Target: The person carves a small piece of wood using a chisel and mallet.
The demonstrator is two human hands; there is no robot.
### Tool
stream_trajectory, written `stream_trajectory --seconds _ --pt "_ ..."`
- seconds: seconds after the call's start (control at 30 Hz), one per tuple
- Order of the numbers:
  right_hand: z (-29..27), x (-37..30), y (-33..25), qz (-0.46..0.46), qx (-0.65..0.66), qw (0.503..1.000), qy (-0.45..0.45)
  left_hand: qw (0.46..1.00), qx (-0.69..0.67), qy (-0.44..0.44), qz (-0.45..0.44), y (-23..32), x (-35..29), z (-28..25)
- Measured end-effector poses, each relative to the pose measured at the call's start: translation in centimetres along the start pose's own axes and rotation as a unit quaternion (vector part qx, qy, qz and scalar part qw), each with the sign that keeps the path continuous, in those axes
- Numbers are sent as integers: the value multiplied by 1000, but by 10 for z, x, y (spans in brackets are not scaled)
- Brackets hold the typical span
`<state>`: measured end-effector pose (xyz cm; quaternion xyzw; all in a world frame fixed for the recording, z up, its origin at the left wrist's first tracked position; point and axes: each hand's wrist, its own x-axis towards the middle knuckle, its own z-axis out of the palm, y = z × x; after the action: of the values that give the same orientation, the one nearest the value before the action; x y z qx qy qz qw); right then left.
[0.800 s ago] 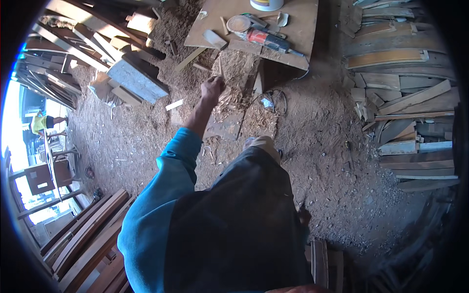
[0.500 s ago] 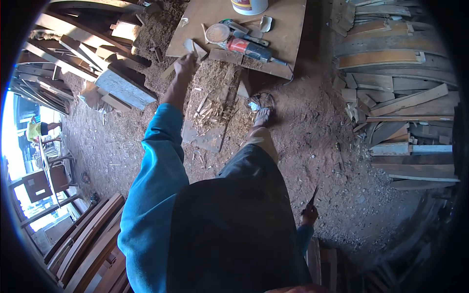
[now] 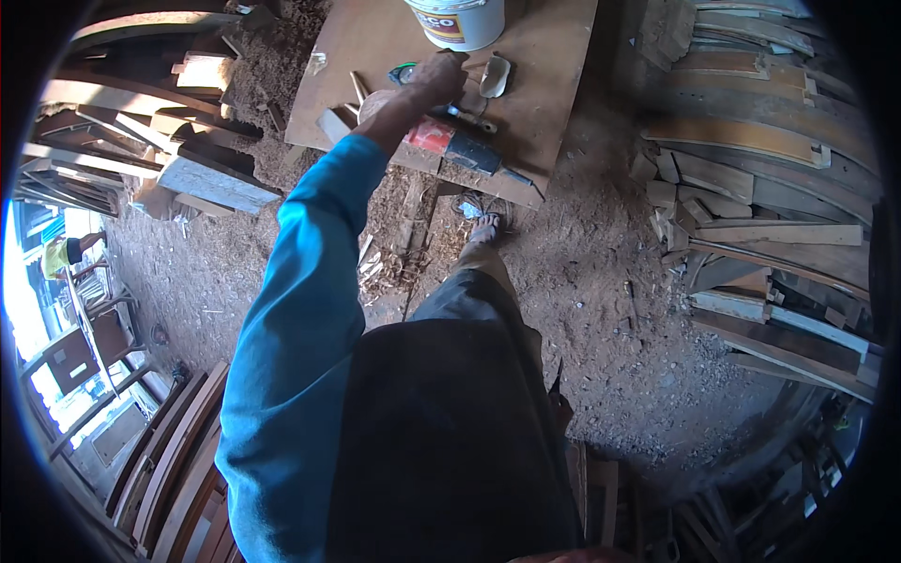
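Observation:
My left hand point(image 3: 435, 83) is stretched out over tools on a brown board point(image 3: 540, 89), in front of a white bucket point(image 3: 479, 28). Its fingers point right, and what lies under them is hidden. Below the wrist is a red and dark grey power tool point(image 3: 474, 151) with a cord; my forearm covers part of its round pale disc point(image 3: 374, 103). A brush-like tool point(image 3: 472, 118) and a curved pale piece point(image 3: 495, 77) lie beside the hand. Low at my right side, my right hand point(image 3: 561, 413), partly behind my dark apron, grips a thin dark pointed tool point(image 3: 557, 377).
Curved timber pieces point(image 3: 751, 131) are stacked along the right, with more planks point(image 3: 178, 460) at lower left and boards point(image 3: 221, 176) at upper left. Shavings point(image 3: 380, 267) cover the ground near my bare foot point(image 3: 485, 228). Another person point(image 3: 61, 255) is far left.
My left hand has moved from the board's left corner, up and right, across the tools toward the bucket. My right hand has slipped further behind my apron.

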<state>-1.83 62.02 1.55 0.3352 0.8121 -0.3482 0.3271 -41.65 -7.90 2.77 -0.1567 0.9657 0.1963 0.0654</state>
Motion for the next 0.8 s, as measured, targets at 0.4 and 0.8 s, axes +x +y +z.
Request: stream_trajectory --seconds 0.4,0.8 --pt "-16 9 -71 -1 135 989 65 993 68 89 43 -15 26 21" --pt "-53 137 -4 -325 83 940 -58 681 -708 180 -47 16 -197 -135"
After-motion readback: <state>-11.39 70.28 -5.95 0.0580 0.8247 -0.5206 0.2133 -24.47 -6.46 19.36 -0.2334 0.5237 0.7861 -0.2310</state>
